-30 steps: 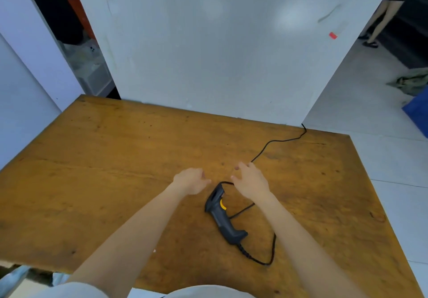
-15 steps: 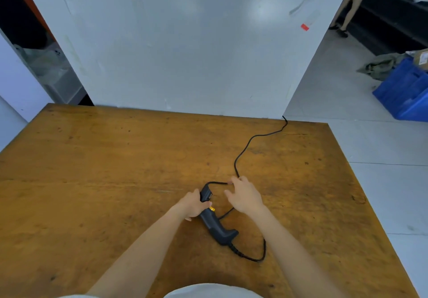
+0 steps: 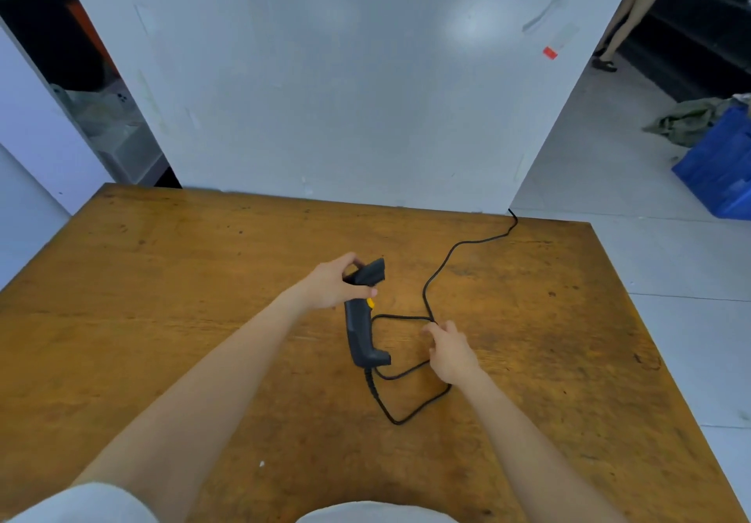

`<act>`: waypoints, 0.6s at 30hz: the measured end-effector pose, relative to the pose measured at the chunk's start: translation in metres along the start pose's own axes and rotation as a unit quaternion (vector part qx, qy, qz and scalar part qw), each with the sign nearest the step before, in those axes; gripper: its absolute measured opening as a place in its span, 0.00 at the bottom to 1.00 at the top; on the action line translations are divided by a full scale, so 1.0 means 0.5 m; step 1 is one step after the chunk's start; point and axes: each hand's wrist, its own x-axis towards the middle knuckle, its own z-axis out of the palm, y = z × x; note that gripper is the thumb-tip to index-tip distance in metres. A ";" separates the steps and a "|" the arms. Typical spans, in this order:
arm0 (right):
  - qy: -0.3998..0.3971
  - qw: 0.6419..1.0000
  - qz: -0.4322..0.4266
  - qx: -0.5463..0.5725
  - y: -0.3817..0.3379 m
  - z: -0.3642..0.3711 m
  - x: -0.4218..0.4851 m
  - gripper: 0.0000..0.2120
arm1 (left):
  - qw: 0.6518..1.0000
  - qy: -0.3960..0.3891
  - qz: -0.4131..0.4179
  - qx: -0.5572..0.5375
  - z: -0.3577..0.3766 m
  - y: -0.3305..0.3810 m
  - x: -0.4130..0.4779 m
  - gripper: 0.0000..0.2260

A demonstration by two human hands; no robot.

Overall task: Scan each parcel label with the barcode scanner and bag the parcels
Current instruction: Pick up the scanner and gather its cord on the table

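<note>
One snag risk mid-frame: fingers of left hand [image 3: 339,284] clasp barcode scanner [image 3: 357,333] head; cable [image 3: 424,297] loops at right hand [image 3: 451,354], fingers half-curled, pinch unconfirmed.

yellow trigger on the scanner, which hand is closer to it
Left. The left hand grips the scanner near its head, thumb beside the yellow trigger. The right hand is off to the trigger's right and nearer the person, at the cable loop.

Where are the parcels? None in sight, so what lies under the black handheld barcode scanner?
Under the black handheld barcode scanner: only worn orange-brown wooden table and its black cable looping alongside. The left hand gripping its head hides the wood there; no parcel shows.
</note>
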 end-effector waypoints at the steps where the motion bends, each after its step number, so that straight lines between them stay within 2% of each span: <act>1: 0.011 1.000 0.003 0.001 0.001 0.003 0.002 0.20 | 1.000 0.004 0.006 -0.010 -0.012 0.006 -0.003 0.22; 3: 0.045 0.999 0.019 0.015 0.000 0.008 0.006 0.19 | 0.999 0.012 0.011 -0.036 -0.029 0.017 -0.010 0.22; 6: 0.084 0.992 0.064 0.064 -0.004 0.014 0.016 0.24 | 0.998 0.021 0.020 -0.054 -0.042 0.026 -0.021 0.22; 9: 0.075 0.987 0.108 0.094 -0.019 0.016 0.031 0.25 | 0.997 0.027 0.023 -0.073 -0.047 0.027 -0.032 0.22; 15: 0.060 0.979 0.161 0.110 -0.037 0.016 0.051 0.14 | 0.994 0.035 0.018 -0.100 -0.045 0.015 -0.042 0.22; 18: 0.024 0.969 0.180 0.167 -0.032 0.009 0.051 0.03 | 0.993 0.031 0.012 -0.113 -0.038 0.018 -0.043 0.22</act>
